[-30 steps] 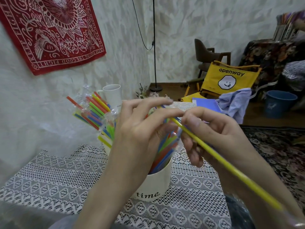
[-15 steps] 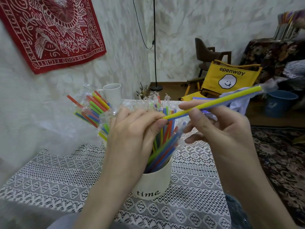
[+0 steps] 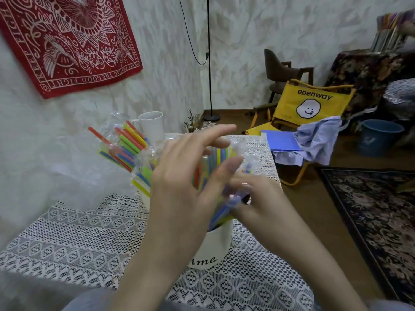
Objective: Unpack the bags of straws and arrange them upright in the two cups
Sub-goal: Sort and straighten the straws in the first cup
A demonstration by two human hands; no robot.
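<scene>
White lace cloth covers the table (image 3: 67,234), which is set against a textured pale wall hung with a red bandana (image 3: 65,41). A white cup marked "time" (image 3: 213,248) stands at the near centre of the table and is packed with coloured straws (image 3: 216,158), most of them upright or leaning. A second bundle of straws (image 3: 125,144), with clear wrapping visible on it, fans out to the left behind the first; the vessel beneath it is hidden. An empty white mug (image 3: 151,124) stands further back, well apart from the cup in use.

The left hand (image 3: 186,182) is held over the cup with fingers spread and mostly straight, the fingertips blurred; nothing is seen gripped in it. The right hand (image 3: 258,198) lies just beside the cup rim, with a crinkled clear wrapper (image 3: 243,187) and blue straw ends at its fingers. Whether the wrapper is pinched or merely touched cannot be told from this view.

The step in hand is judged to be settling straws in the cup and clearing the wrapper.

Hazards:
- The cup is crowded. Sideways pressure from either hand could tip it or splay straws over the rim.
- A wrapper drawn away while caught on straw ends could lift straws out.
- The leaning bundle on the left could be knocked by the left forearm.
</scene>
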